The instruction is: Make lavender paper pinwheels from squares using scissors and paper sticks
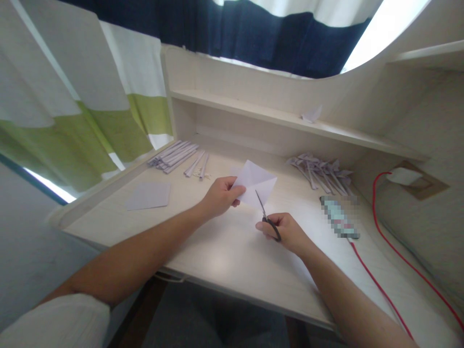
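Observation:
My left hand (224, 195) pinches the left corner of a creased square of white paper (255, 179) above the desk. In my right hand (284, 229) is a pair of scissors (270, 227) with black handles, my fingers through the loops. Its blades lie at the paper's lower edge and point toward the middle; whether they are parted I cannot tell. Left of my hands, a stack of white paper squares (150, 195) lies flat on the desk.
Rolled paper sticks (174, 155) lie at the back left, small pale bits (203, 174) beside them. Paper pinwheels on sticks (322, 171) are piled at the back right. A folded paper piece (311, 115) sits on the shelf (246, 107). A phone (339, 217) with a red cable (380, 290) lies right.

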### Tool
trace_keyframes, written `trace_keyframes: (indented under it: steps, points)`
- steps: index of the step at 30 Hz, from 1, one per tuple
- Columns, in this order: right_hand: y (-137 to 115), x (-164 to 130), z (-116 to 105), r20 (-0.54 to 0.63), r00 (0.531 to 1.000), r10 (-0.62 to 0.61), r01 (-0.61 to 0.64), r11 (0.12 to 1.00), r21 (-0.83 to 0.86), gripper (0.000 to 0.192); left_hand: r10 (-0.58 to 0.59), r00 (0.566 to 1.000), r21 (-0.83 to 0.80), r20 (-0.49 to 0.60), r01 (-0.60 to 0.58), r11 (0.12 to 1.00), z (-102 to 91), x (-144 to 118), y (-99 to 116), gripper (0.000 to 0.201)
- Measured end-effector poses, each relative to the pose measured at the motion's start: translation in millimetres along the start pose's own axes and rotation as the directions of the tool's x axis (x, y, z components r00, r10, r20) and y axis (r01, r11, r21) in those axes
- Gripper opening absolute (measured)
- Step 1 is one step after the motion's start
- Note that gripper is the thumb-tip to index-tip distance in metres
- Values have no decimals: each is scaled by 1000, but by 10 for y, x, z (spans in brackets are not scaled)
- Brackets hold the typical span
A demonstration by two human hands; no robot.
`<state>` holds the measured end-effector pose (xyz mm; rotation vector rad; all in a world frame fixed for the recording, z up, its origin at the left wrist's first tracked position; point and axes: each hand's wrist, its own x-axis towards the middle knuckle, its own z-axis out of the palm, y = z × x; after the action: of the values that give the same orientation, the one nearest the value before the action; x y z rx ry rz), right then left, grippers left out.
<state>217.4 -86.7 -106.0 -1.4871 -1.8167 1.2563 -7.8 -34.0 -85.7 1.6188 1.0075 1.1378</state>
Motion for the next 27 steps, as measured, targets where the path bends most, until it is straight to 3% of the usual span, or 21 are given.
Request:
trace_keyframes:
  steps: [5,8,10,11,12,13,15,16,17,19,21,23,27]
  points:
    - [-37,-37,-37,107,994,19,-17,1000,-17,41,-11,993,-24,-114,8,1000,-40,38,4,18]
    - [-31,-71,-174,205,977,48,-30,995,-94,39,-17,978,-51,-207,7,999,-85,78,-7,17]
    - [-26,-80,-288,203,977,67,-38,989,-141,39,-18,970,-64,-243,2,998,-103,98,-18,16]
    - [-26,-77,-336,120,991,56,-37,988,-151,40,-20,968,-64,-249,5,998,-105,103,-23,15]
    - [-27,-68,-372,-35,999,23,-28,989,-145,41,-24,970,-55,-240,11,998,-102,103,-28,14]
    - [-28,-55,-391,-222,975,-15,-12,993,-120,40,-27,977,-31,-212,21,999,-95,97,-32,12]
    - [-28,-20,-373,-531,842,-97,87,995,-43,39,-33,995,62,-95,39,997,-72,72,-36,8]
    - [-26,-2,-338,-588,799,-128,155,988,-4,40,-41,999,120,-13,43,992,-57,54,-36,7]
    - [-22,14,-290,-595,788,-157,221,975,35,42,-54,996,173,78,40,984,-42,36,-36,7]
    - [-11,34,-179,-533,824,-190,282,955,94,42,-81,967,231,240,23,973,-14,4,-33,7]
    - [2,37,-81,-475,862,-174,265,956,130,35,-99,938,226,333,22,974,6,-13,-33,8]
    - [19,33,-23,-447,884,-139,232,960,159,30,-110,936,186,336,49,981,16,-9,-42,8]
    - [84,53,-4,-428,900,-77,207,941,266,29,-100,969,30,224,96,995,39,29,-100,16]
